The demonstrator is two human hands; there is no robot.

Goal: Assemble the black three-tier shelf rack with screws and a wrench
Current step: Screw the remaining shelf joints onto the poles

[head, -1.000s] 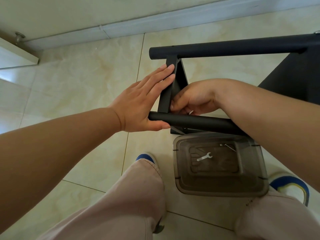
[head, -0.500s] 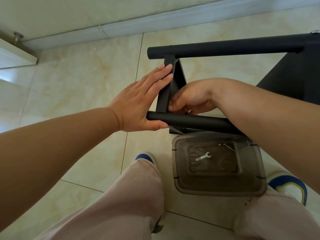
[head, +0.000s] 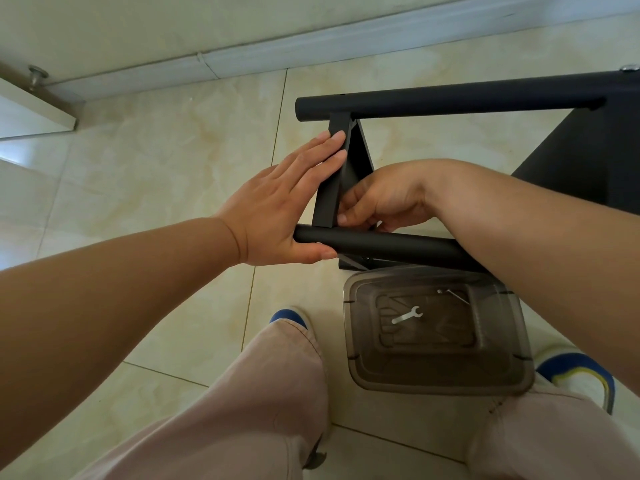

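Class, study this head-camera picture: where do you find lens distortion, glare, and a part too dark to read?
Head view: the wide lens bows the baseboard; soft glare lies on the floor tiles at far left; the black rack shows little surface detail, and whatever the right hand holds is hidden; the wrench is sharp.

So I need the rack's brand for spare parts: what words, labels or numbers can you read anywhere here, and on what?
None can be read.
Rack: plain black, no label showing.
Bin: raised moulding on its bottom, no letters legible.
Wrench: too small to tell any marking.
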